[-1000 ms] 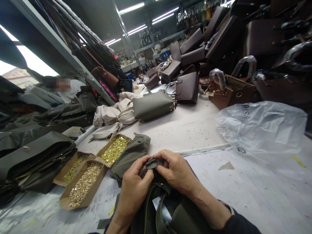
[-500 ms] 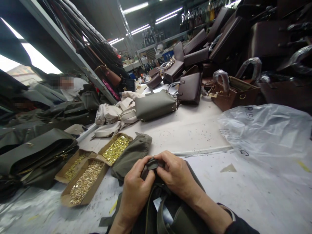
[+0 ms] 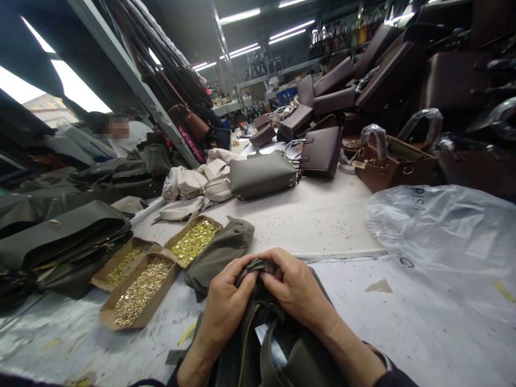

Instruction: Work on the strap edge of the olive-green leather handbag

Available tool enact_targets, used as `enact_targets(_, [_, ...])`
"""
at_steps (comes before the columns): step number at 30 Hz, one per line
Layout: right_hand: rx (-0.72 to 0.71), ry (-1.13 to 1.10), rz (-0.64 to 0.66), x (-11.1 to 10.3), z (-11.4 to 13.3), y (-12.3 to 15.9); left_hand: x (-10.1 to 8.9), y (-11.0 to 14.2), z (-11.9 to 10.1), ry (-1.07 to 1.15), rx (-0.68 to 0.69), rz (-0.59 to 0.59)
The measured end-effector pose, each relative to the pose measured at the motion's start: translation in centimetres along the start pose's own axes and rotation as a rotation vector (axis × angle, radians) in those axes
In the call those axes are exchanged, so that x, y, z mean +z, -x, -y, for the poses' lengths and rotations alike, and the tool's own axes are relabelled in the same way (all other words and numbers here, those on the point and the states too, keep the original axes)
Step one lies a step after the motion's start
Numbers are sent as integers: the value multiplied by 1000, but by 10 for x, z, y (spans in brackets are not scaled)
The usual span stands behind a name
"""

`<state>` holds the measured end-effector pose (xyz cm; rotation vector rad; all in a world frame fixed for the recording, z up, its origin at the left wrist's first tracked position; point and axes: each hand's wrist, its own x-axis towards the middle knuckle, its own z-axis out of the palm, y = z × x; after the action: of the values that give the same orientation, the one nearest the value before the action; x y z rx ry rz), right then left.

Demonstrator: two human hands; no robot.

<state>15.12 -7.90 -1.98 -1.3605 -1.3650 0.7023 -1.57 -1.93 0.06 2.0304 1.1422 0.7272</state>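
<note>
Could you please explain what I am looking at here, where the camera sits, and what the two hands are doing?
There is no machine here: a camera worn on a person's head looks down at their own bare hands. The left hand and right hand both pinch a small dark flap at the top of an olive-green bag. On the white worktable lie cardboard trays of brass fittings, a grey handbag, brown handbags and a clear plastic bag. Another person sits at far left.
</note>
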Motion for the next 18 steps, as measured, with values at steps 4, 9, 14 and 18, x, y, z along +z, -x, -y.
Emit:
enact_targets(4, [123, -81, 37, 1, -2, -3, -2, -6, -2, 118, -57, 47])
enact_targets(9, [272, -260, 102, 5, -15, -5, -3, -17, -3, 180, -110, 134])
enact_targets(14, [265, -243, 90, 6, -17, -4, -1, -25, 3, 349, -193, 184])
enact_targets(18, [241, -157, 45, 8, -13, -2, 2, -25, 8, 417, -232, 153])
